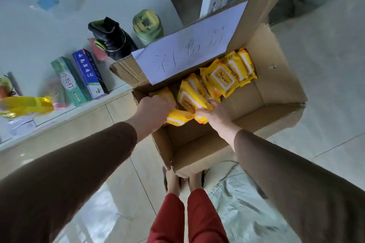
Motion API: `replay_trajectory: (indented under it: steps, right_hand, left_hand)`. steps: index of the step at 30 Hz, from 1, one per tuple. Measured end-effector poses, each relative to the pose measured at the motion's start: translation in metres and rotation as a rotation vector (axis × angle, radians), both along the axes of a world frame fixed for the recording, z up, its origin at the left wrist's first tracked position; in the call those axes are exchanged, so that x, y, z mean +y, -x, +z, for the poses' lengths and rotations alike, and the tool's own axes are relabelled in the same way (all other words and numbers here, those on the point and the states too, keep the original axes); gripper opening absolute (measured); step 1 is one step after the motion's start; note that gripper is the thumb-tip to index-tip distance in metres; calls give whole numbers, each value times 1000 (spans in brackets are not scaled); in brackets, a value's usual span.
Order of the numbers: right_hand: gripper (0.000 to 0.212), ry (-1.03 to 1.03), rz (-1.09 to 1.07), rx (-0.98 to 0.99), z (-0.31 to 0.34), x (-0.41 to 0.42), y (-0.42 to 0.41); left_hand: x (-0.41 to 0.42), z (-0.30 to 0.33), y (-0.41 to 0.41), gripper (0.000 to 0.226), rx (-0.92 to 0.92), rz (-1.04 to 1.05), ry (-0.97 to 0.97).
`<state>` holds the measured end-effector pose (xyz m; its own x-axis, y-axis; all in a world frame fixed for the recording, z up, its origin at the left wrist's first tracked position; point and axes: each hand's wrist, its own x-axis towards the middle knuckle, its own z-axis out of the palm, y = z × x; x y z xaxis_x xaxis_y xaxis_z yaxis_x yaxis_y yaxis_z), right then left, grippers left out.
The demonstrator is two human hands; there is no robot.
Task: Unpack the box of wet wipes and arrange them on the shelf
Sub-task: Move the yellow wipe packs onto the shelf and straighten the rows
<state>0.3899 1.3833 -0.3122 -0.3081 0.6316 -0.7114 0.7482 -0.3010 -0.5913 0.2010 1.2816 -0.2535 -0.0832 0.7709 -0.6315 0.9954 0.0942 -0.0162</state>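
Observation:
An open cardboard box (276, 92) stands on the floor in front of me, with several yellow wet wipe packs (223, 77) inside. My left hand (154, 108) reaches in at the box's left wall and grips a yellow pack (177, 118). My right hand (215, 114) is beside it, closed on another yellow pack (193, 100). Both hands are inside the box. The white shelf (59, 112) lies to the left, with one yellow pack (27, 104) lying blurred on it.
On the shelf stand a green carton (69, 81), a blue carton (88, 73), a black bottle (112, 39) and a green-lidded jar (147, 25). A box flap carries a white handwritten sheet (189, 45). My legs in red trousers (185, 215) stand on the tiled floor just behind the box.

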Motion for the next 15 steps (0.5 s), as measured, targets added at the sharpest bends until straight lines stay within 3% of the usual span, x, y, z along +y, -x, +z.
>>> replay_trajectory:
  steps: [7,9,15]
  right_hand:
    - [34,-115,44,167,220,-12,-27]
    - [23,-145,14,252,285,-22,-17]
    - [17,-195,-37,493,438,-60,39]
  left_hand:
    - [-62,202,20,52,-260,459,-189]
    - [-84,260,35,50,-330,538,-252]
    - [-147,414,96,47,-504,716,-452]
